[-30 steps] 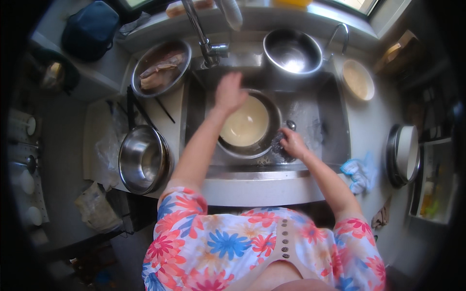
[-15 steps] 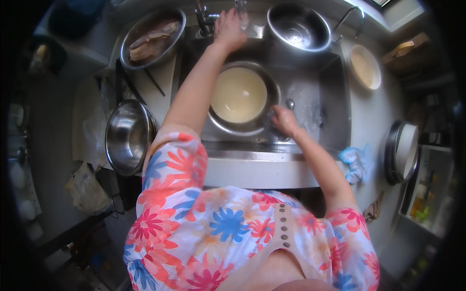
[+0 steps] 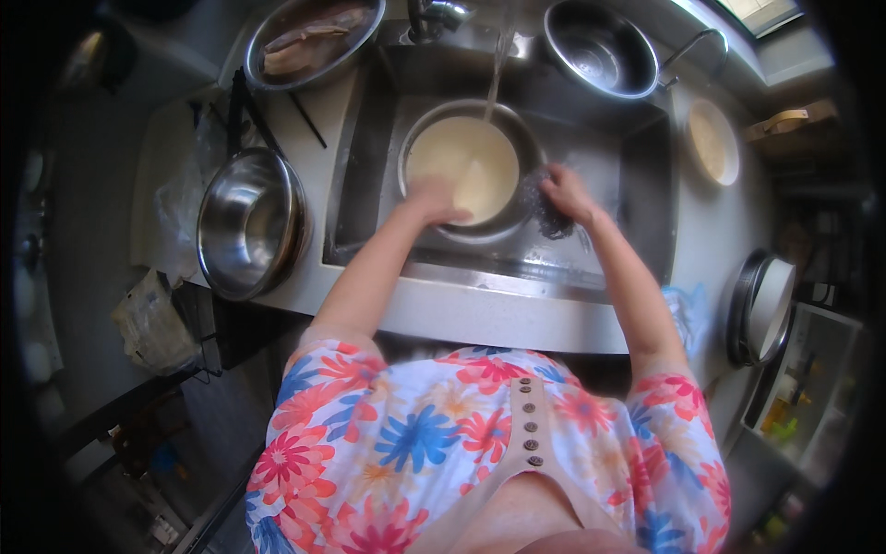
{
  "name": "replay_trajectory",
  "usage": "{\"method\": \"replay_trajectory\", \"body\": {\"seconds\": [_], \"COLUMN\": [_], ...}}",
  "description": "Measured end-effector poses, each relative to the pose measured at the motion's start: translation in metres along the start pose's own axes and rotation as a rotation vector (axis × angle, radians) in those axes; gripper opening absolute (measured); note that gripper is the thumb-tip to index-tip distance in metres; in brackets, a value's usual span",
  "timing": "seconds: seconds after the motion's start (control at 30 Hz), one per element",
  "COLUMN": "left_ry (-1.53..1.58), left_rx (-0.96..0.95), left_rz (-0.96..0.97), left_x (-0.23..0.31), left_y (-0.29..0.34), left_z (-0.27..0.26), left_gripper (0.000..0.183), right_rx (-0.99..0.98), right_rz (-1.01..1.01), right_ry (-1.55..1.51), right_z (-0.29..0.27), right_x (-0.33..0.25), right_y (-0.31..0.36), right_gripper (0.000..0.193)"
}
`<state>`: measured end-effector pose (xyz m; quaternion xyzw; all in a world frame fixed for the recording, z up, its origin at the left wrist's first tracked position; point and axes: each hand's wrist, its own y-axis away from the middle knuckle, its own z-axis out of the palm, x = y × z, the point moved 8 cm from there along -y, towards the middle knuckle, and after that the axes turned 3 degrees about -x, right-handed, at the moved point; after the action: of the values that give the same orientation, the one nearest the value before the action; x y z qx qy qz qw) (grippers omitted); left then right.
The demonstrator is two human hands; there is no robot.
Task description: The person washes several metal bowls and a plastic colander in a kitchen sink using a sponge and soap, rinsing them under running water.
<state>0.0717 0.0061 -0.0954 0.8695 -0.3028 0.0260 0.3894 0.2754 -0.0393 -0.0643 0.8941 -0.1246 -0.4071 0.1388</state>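
Note:
A cream-coloured bowl (image 3: 475, 157) sits inside a larger steel basin (image 3: 526, 152) in the sink. From the tap (image 3: 438, 17) a stream of water (image 3: 499, 69) falls at the bowl's far right edge. My left hand (image 3: 434, 200) is at the bowl's near left rim, its fingers reaching over the inside; they are blurred, so their grip is unclear. Just right of the basin, my right hand (image 3: 569, 192) is closed on a dark, glinting mesh scrubber (image 3: 552, 210), part of which the fingers cover.
The steel sink (image 3: 632, 198) surrounds the basin. Behind it stand a bowl of raw meat (image 3: 314, 42) and a steel bowl (image 3: 600, 60). Nested steel bowls (image 3: 247, 226) stand left, a pale dish (image 3: 712, 143) right. A blue-white cloth (image 3: 685, 314) lies by the right front edge.
My left hand has come down from the tap to the cream bowl. Water now runs visibly into it. My right hand has lifted slightly rightward, and the dark scrubber now shows in it.

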Motion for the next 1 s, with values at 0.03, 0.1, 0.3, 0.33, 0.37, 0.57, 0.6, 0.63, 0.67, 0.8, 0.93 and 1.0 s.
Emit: {"method": "replay_trajectory", "body": {"seconds": [0.03,0.1,0.3,0.33,0.37,0.57,0.6,0.63,0.67,0.8,0.93,1.0], "left_ry": [0.006,0.01,0.168,0.127,0.088,0.026,0.126,0.226,0.442,1.224,1.66,1.383], "left_rx": [0.001,0.009,-0.138,-0.125,-0.112,0.312,0.337,0.359,0.514,0.658,0.577,0.622], "left_rz": [0.106,0.202,0.232,0.218,0.203,0.311,0.319,0.327,0.273,0.307,0.237,0.159], "left_x": [0.012,0.02,0.044,0.044,0.045,0.076,0.076,0.075,0.054,-0.014,-0.031,-0.03], "left_y": [0.004,0.001,-0.019,-0.019,-0.019,-0.014,-0.011,-0.008,-0.012,-0.049,-0.05,-0.043], "left_z": [0.012,0.024,0.041,0.042,0.044,0.003,-0.015,-0.038,-0.057,-0.062,-0.061,-0.066], "left_gripper": [0.06,0.061,0.039,0.04,0.04,0.02,0.018,0.019,0.021,0.031,0.035,0.037], "right_rx": [-0.019,-0.024,0.016,0.052,0.052,0.113,0.144,0.175,0.176,0.172,0.618,0.591], "right_rz": [0.042,0.091,0.196,0.228,0.227,0.288,0.279,0.27,0.265,-0.182,-0.588,-0.505], "right_ry": [-0.129,-0.4,-0.893,-0.927,-0.924,-0.987,-0.944,-0.902,-0.904,-0.658,0.453,0.202], "right_z": [-0.003,-0.006,-0.01,-0.011,-0.013,-0.027,-0.034,-0.04,-0.04,-0.025,0.029,0.012], "right_x": [0.006,0.002,0.022,0.02,0.013,0.005,0.005,0.005,-0.004,-0.084,-0.147,-0.115], "right_y": [0.001,0.007,0.009,0.013,0.015,0.019,0.016,0.014,0.01,-0.013,-0.011,-0.057], "right_gripper": [0.029,0.023,0.024,0.026,0.026,0.032,0.033,0.034,0.034,0.041,0.046,0.038]}}
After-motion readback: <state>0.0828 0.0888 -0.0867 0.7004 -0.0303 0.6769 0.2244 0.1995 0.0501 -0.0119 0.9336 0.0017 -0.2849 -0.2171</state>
